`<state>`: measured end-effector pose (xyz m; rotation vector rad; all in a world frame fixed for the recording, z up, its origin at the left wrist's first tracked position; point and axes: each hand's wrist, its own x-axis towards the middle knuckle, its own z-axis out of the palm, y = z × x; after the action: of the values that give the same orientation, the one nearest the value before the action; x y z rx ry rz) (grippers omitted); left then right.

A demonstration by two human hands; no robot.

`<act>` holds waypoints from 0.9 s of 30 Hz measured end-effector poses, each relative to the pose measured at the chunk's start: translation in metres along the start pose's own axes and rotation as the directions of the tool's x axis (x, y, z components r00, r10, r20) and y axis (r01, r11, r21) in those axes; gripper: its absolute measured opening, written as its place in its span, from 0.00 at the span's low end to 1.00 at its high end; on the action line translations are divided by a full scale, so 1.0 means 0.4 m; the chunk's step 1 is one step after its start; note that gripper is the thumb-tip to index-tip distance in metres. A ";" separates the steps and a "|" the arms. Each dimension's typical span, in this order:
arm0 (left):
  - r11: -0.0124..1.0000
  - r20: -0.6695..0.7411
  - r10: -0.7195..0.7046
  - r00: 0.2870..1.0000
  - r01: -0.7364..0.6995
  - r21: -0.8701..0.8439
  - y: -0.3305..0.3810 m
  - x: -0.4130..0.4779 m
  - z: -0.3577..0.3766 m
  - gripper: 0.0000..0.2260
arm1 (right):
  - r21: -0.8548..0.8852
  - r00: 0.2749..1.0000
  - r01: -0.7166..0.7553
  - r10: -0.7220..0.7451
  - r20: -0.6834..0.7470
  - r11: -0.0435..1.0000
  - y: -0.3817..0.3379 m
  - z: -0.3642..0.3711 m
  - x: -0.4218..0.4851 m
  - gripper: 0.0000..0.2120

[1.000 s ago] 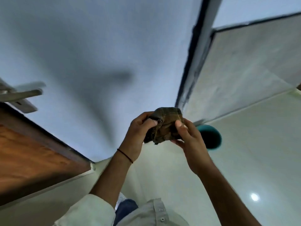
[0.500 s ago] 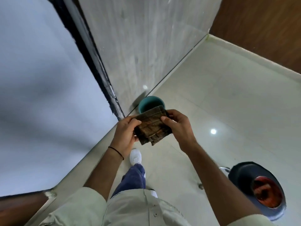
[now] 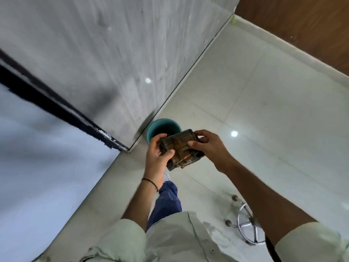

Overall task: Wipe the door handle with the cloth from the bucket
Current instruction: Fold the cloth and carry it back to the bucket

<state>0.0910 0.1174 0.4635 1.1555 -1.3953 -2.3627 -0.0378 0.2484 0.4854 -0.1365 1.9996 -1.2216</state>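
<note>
Above bucket (image 3: 163, 128), both hands grip cloth (image 3: 181, 148).

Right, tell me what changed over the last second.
The view swung down and away from the door handle, now out of sight; the teal plastic bucket sits just beyond the hands. Unchanged: left hand and right hand both grip the folded brown checked cloth.

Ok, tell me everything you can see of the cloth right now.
The cloth is a dark brown-olive fabric with a faint plaid of lighter lines, folded into a thick, roughly rectangular pad with layered, uneven edges at its lower side. It is held off the floor between both hands: the left hand grips its left end with the thumb on top, the right hand pinches its right side. It sits in front of the teal bucket, apart from it. Whether it is wet cannot be told.
</note>
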 end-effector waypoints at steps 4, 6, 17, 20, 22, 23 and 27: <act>0.993 -0.023 -0.075 0.997 0.073 -0.088 0.052 0.168 0.047 0.23 | -0.059 0.994 -0.015 0.009 -0.109 0.998 -0.070 -0.009 0.187 0.15; 0.992 -0.066 -0.099 0.993 0.093 -0.090 0.062 0.235 0.062 0.21 | -0.098 0.995 -0.036 0.026 -0.100 0.994 -0.093 -0.008 0.267 0.15; 0.984 -0.288 -0.129 0.949 0.159 0.085 -0.075 0.538 0.038 0.20 | -0.260 0.978 -0.042 0.093 0.187 0.965 0.037 0.022 0.665 0.14; 0.981 -0.351 -0.155 0.924 0.185 0.054 -0.151 0.608 0.020 0.22 | -0.302 0.967 -0.028 0.103 0.235 0.953 0.107 0.052 0.763 0.15; 0.978 -0.379 -0.172 0.909 0.203 0.044 -0.224 0.663 -0.007 0.23 | -0.331 0.957 -0.026 0.120 0.266 0.943 0.168 0.088 0.834 0.16; 0.977 -0.388 -0.173 0.905 0.207 0.047 -0.263 0.692 -0.024 0.23 | -0.341 0.954 -0.031 0.130 0.271 0.940 0.205 0.104 0.867 0.16; 0.973 -0.418 -0.188 0.889 0.226 0.043 -0.417 0.809 -0.094 0.23 | -0.394 0.939 -0.014 0.147 0.310 0.919 0.347 0.175 0.994 0.15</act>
<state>-0.0667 0.0249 0.1464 1.7851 -1.2914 -2.0203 -0.2279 0.0915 0.1370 -0.4237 1.8962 -0.6804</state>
